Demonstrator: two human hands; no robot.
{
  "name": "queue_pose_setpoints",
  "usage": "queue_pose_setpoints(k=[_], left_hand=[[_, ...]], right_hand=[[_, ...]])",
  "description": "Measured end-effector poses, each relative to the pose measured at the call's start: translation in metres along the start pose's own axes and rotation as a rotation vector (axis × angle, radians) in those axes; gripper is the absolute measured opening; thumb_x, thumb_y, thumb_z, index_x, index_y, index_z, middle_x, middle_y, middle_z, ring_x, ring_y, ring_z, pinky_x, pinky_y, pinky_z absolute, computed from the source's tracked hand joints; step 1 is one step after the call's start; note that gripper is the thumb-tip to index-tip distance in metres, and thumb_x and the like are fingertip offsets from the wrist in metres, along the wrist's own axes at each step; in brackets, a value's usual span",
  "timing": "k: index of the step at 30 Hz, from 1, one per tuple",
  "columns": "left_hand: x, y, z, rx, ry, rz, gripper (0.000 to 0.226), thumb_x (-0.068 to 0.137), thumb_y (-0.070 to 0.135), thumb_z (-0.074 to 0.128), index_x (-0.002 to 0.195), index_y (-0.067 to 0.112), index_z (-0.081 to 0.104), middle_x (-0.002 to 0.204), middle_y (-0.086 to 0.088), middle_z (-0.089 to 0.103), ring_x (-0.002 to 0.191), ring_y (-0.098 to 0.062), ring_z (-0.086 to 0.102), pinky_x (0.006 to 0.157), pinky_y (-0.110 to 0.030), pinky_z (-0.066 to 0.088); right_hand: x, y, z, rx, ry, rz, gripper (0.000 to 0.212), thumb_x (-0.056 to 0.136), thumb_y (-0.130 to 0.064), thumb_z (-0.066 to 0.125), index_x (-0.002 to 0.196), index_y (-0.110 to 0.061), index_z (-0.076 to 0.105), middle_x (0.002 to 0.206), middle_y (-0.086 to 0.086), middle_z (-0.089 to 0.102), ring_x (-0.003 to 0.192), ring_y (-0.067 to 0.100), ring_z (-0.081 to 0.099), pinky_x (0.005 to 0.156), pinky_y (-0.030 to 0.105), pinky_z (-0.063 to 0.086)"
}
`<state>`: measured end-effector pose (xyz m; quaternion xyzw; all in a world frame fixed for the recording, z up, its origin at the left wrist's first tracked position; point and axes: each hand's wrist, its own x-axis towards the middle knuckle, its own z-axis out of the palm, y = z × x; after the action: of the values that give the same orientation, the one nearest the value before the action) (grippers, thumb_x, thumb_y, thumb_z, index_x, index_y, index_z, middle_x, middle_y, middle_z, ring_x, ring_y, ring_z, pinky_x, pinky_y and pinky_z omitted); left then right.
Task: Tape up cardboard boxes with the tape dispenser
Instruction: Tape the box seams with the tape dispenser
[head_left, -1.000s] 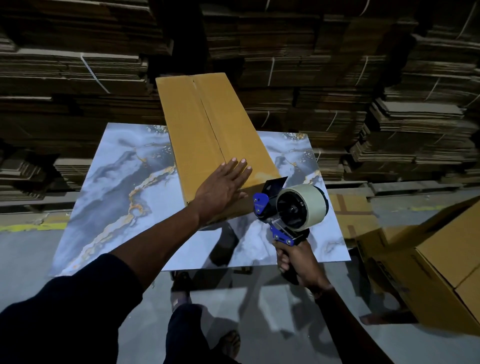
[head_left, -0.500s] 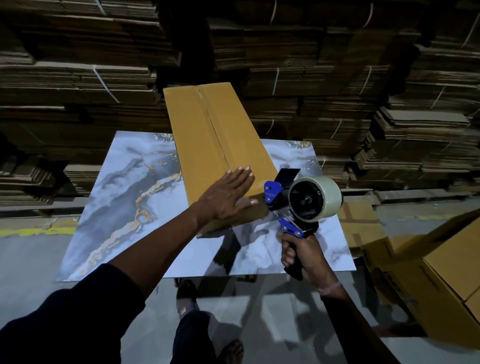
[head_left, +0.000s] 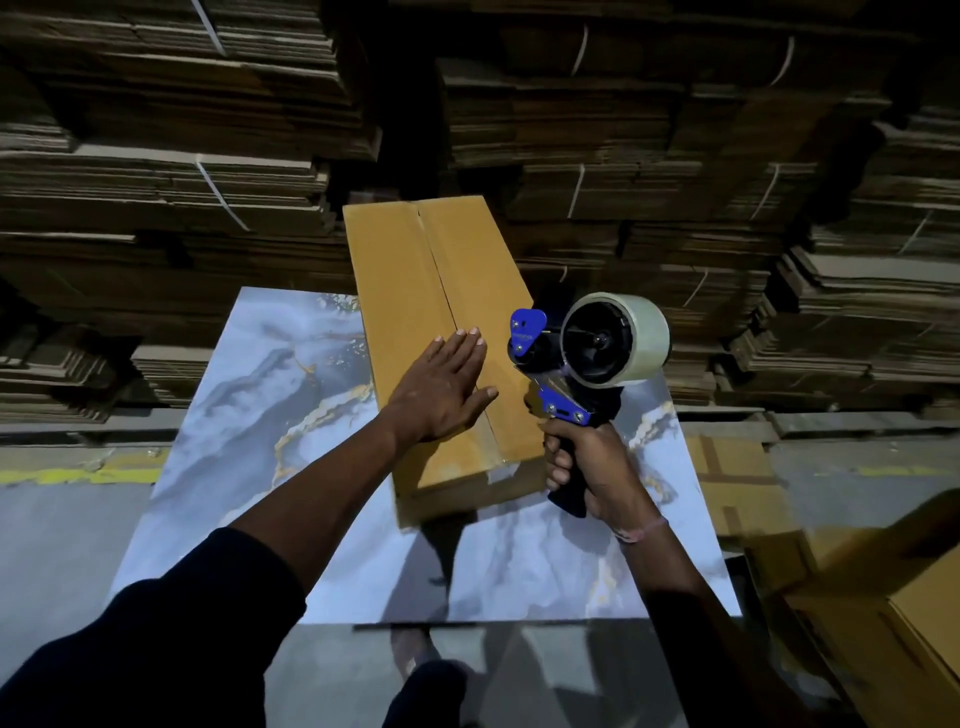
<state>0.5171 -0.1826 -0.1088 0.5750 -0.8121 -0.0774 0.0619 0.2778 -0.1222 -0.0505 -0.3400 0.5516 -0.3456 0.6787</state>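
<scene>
A long yellow-brown cardboard box (head_left: 410, 270) lies on a marble-patterned table (head_left: 249, 415), its two top flaps meeting in a lengthwise seam. My left hand (head_left: 441, 384) rests flat on the near part of the box top, fingers together, pressing the flaps down. My right hand (head_left: 587, 467) grips the black handle of a blue tape dispenser (head_left: 571, 358) with a roll of clear tape. The dispenser is held upright just right of the box's near end, above the table, apart from the box.
Bundled stacks of flattened cardboard (head_left: 623, 156) fill the whole background. More brown boxes (head_left: 893, 613) stand at the lower right. Flat cardboard (head_left: 737, 483) lies on the grey floor beside the table. A yellow floor line (head_left: 78, 473) runs at the left.
My right hand has lifted the tape dispenser higher and further along the box's right side. My left hand has slid a little further up the box top, fingers now closer together.
</scene>
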Motion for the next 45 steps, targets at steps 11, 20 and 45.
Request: queue_pose_setpoints(k=[11,20,45], left_hand=[[0.103,-0.078,-0.006,-0.028,0.023,-0.118,0.085,0.104,0.067,0.004,0.166,0.009,-0.002,0.174,-0.011,-0.007,0.161,-0.023,-0.008,0.131,-0.044,0.002],[0.189,-0.143,-0.025,0.019,0.031,-0.193,0.082,0.107,0.061,0.008,0.165,0.003,-0.002,0.173,-0.016,-0.007,0.161,-0.027,-0.009,0.131,-0.045,0.002],[0.264,-0.137,-0.025,0.045,0.15,-0.166,0.088,0.101,0.071,0.011,0.147,0.003,0.044,0.144,-0.018,0.053,0.141,-0.034,0.041,0.129,-0.049,0.012]], right_hand=[[0.104,-0.046,0.022,0.023,-0.013,0.038,0.038,0.096,-0.015,0.067,0.062,-0.01,0.051,0.049,0.007,0.033,0.038,0.023,0.035,0.047,0.032,0.037],[0.118,-0.061,0.031,0.09,0.022,0.122,0.039,0.095,-0.007,0.062,0.06,-0.007,0.045,0.049,0.008,0.026,0.035,0.021,0.029,0.047,0.032,0.027],[0.121,-0.094,0.019,0.16,0.0,0.136,0.037,0.091,-0.009,0.061,0.058,-0.008,0.044,0.046,0.006,0.024,0.032,0.02,0.028,0.041,0.027,0.028]])
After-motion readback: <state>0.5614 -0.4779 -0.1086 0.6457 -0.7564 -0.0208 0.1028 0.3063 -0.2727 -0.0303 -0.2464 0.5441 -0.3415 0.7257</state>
